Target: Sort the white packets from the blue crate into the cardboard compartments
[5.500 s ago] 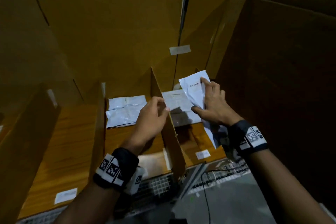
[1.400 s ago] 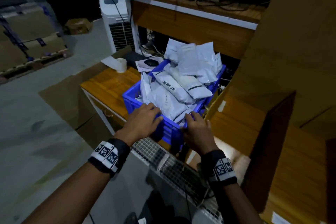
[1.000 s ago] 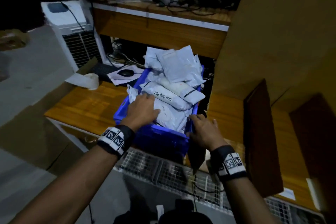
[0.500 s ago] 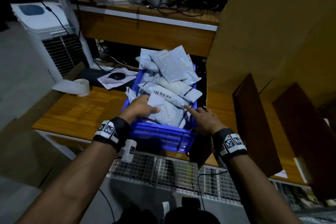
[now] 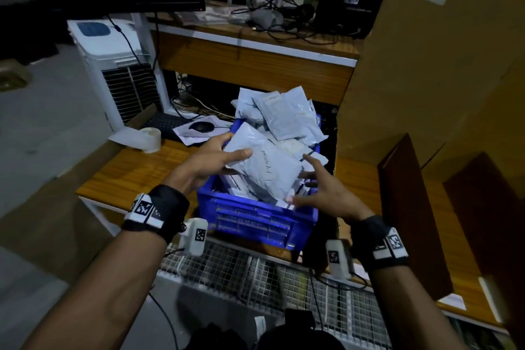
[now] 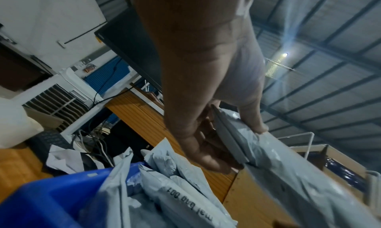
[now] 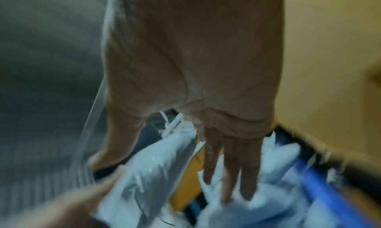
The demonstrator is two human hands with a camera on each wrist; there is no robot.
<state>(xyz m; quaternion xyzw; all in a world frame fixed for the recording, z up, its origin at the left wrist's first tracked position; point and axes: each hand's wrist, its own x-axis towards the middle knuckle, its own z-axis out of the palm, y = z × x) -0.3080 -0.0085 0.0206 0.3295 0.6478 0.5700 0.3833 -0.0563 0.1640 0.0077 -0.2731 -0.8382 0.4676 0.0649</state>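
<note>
Dim storeroom, wooden worktop (image 5: 119,176). I note my left hand (image 5: 210,162) pinching a white packet (image 5: 264,167) by its left end above the blue crate (image 5: 255,219); its long axis slants right toward my right hand (image 5: 326,193), fingers spread and empty, nearer the cardboard compartments (image 5: 409,207).

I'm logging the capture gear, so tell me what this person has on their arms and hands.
Both forearms are bare, with no sleeves or gloves. Each wrist carries a black band faced with white panels printed with black square tag markers; the right band matches. A small white camera block with its own tag hangs under each wrist.
</note>
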